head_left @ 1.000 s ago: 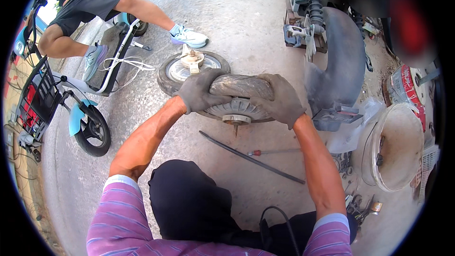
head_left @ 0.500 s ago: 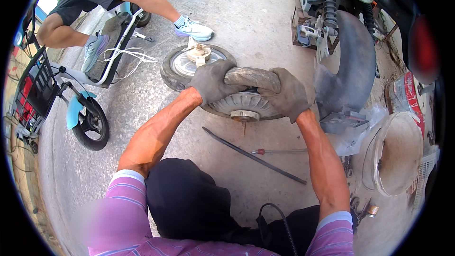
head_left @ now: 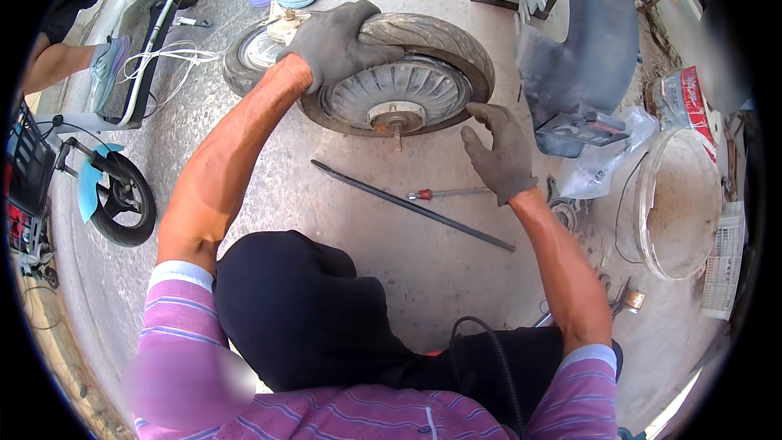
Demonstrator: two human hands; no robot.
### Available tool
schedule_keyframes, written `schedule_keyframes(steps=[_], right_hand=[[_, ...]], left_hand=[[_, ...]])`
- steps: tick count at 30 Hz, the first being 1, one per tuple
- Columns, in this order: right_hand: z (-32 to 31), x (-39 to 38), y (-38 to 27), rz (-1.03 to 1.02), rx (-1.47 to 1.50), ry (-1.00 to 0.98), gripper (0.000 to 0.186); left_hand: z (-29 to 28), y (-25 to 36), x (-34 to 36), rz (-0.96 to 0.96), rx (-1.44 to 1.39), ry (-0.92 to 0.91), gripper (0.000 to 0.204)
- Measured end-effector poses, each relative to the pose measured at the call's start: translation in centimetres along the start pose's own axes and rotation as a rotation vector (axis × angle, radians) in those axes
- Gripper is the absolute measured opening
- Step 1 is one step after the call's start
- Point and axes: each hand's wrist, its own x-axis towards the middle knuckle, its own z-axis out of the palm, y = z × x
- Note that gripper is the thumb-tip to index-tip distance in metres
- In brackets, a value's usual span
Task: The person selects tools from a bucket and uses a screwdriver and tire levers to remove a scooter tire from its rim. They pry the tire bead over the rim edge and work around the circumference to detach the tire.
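My gloved left hand (head_left: pixel 342 45) grips the upper left of a worn black tyre (head_left: pixel 460 53) around a finned hub (head_left: pixel 354 94) with a rusty axle (head_left: pixel 397 132). My gloved right hand (head_left: pixel 497 155) is open, thumb and fingers apart, by the tyre's lower right edge; I cannot tell whether its fingertips touch. Behind the tyre lies another wheel (head_left: pixel 240 65) with a pale metal fitting (head_left: pixel 283 23) on top. On the concrete below are a long black bar (head_left: pixel 407 204) and a red-handled screwdriver (head_left: pixel 423 195).
At upper left are another person's legs (head_left: pixel 61 65) and a scooter (head_left: pixel 142 41). On the right stand a vehicle with a detached-looking grey mudguard (head_left: pixel 582 49), a plastic bag (head_left: pixel 595 171), a large bucket (head_left: pixel 684 195), a white basket (head_left: pixel 721 261) and scattered tools (head_left: pixel 627 300).
My right hand has let go of the tyre and dropped toward its lower right. More of the tyre and hub face shows. The view has shifted, with the scene higher in it.
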Motion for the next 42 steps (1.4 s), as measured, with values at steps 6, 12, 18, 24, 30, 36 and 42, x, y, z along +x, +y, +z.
schedule_keyframes(steps=[6,12,18,24,30,36,42], right_hand=[[5.6,-8.3,4.0,0.716,-0.019,-0.635,0.061],[7.6,-8.5,3.4,0.964,-0.042,-0.686,0.058],[6.0,-8.9,1.8,1.106,-0.113,-0.506,0.041],[3.5,-12.8,0.8,1.137,-0.075,-0.222,0.029],[-3.8,-6.2,-9.3,1.234,0.248,-0.139,0.052],[-9.4,-0.9,-17.2,0.997,0.216,-0.138,0.052],[-12.4,1.6,-17.0,0.581,-0.132,-0.196,0.052]], left_hand=[[0.1,0.5,1.1,0.032,-0.004,-0.023,0.078],[0.2,2.4,4.2,0.086,-0.016,-0.131,0.07],[-0.2,4.8,8.6,0.103,0.042,-0.284,0.061],[-0.3,5.7,11.5,0.169,0.065,-0.406,0.066],[-1.5,4.4,12.3,0.227,0.05,-0.496,0.064],[-1.5,4.2,12.4,0.222,0.038,-0.489,0.058],[-1.5,4.2,10.6,0.307,0.0,-0.468,0.058]])
